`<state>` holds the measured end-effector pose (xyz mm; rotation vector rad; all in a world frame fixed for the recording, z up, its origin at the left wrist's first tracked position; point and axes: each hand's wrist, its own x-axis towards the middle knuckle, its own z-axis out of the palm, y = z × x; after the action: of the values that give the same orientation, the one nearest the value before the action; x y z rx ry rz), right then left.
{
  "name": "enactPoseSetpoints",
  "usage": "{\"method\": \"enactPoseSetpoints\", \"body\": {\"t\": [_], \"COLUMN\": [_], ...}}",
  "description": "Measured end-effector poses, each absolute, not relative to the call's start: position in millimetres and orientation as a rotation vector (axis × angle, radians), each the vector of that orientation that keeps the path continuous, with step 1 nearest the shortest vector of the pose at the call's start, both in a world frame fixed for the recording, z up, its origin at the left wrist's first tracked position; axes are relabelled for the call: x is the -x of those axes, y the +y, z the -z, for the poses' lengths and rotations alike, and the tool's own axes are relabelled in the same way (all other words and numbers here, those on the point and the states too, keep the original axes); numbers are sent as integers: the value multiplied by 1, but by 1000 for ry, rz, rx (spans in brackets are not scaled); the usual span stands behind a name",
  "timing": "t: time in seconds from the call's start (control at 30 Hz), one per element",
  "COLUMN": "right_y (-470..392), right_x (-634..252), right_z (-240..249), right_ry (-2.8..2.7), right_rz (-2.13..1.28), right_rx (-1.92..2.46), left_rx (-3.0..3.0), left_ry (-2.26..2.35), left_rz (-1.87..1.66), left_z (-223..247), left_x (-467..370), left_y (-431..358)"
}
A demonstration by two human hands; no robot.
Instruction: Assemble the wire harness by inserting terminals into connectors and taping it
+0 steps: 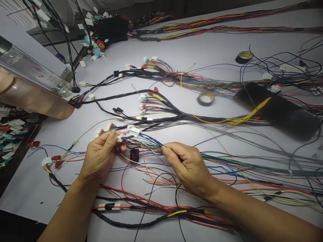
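Observation:
My left hand (pixel 102 153) pinches a small white connector (pixel 120 137) between thumb and fingers. Blue and dark wires (pixel 152 139) run from the connectors to my right hand (pixel 185 166), whose thumb and forefinger are closed on them. Between the hands, a larger white connector (pixel 134 131) lies just above the wires. Below them sits a black connector (pixel 134 155) on the white table (pixel 22 188). Several loose wire ends with metal terminals lie under my right hand.
Taped wire harnesses (pixel 207 118) cross the table. Two tape rolls (pixel 206 98) (pixel 244 57) and a dark flat object (pixel 280 111) lie at right. Bottles (pixel 37 94) stand out at left, beside a bin of connectors (pixel 12 134).

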<state>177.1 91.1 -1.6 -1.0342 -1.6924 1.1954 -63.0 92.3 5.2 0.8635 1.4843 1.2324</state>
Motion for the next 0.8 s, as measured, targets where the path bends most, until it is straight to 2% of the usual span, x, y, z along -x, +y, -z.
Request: {"method": "enactPoseSetpoints", "body": {"t": [0.8], "right_y": [91], "right_x": [-177], "right_z": [-2], "right_ry": [-1688], "right_rz": [-1252], "right_rx": [1039], "left_rx": [-851], "left_ry": [1517], "left_rz": [-1190], "left_z": [-8], "left_x": [63], "left_y": [93]}}
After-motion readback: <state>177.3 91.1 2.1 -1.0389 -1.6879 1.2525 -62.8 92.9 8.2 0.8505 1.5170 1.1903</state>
